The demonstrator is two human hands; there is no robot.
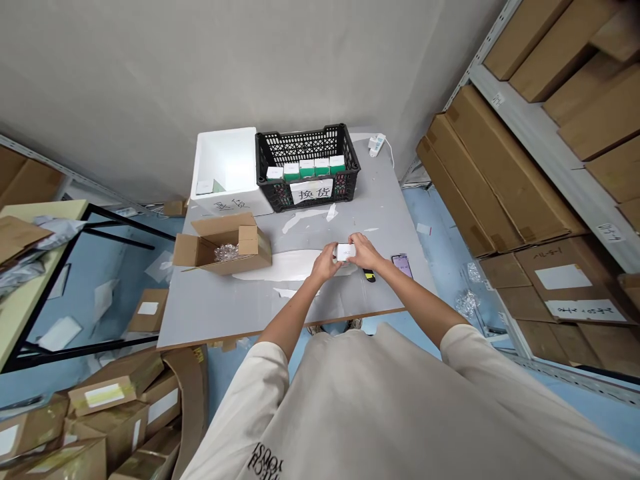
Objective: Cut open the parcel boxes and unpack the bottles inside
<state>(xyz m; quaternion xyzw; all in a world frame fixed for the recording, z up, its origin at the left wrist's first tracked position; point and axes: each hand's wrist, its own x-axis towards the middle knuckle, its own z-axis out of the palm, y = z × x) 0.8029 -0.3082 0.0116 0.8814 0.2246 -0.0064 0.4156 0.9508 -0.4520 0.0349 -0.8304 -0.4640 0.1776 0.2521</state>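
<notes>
Both my hands meet over the middle of the grey table (210, 307), holding a small white box (345, 252) between them. My left hand (325, 261) grips the box's left end with curled fingers. My right hand (364, 250) closes over its right end. A black and yellow tool (369, 275) lies on the table just under my right wrist. A phone (403, 265) lies to the right of it.
An open cardboard box (225, 250) with clear wrap inside sits to the left. At the back stand a white foam box (225, 170) and a black crate (306, 167) with green and white boxes. Shelves of cartons (505, 173) line the right. More cartons (110, 407) are piled at lower left.
</notes>
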